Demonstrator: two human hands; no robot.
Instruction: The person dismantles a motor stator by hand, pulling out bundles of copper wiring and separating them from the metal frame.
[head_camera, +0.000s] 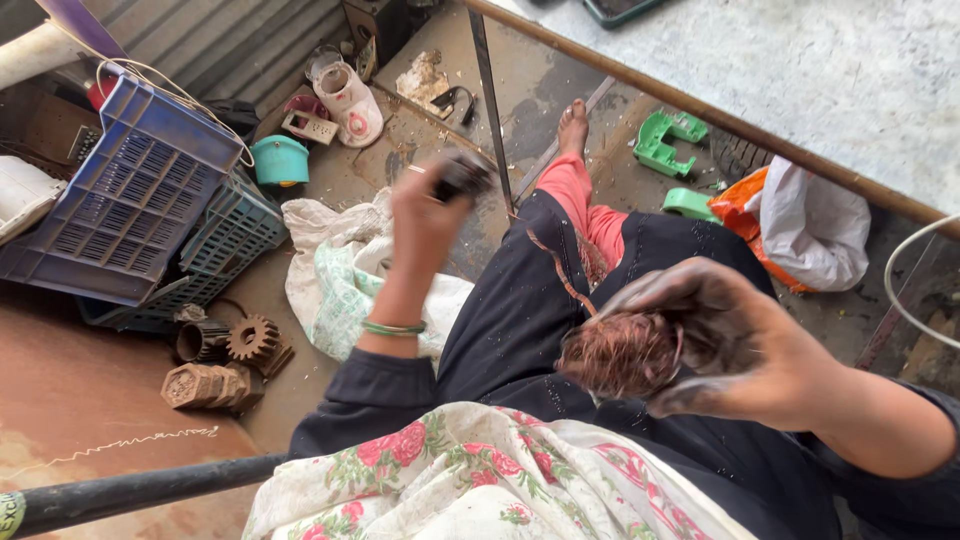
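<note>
Copper wire (622, 352), a tangled reddish bundle, sits in my right hand (715, 335) just above my lap; the fingers curl closed around it from above and the side, cupping it so the loose strands stay gathered rather than springing apart. From the head view, my left hand (425, 215) is raised over the floor, closed tight on a small dark tool (463, 177) whose end pokes out past the knuckles; I cannot tell exactly what kind it is. A green bangle (393, 327) rings that wrist. A floral cloth (480, 480) is spread across my lap, probably to catch bits and grime. On the floor to my left lie rusty gear parts (225, 360), beside stacked blue crates (130, 190) and a crumpled white sack (335, 270). Green plastic pieces (665, 145) lie near my bare foot (573, 125).
</note>
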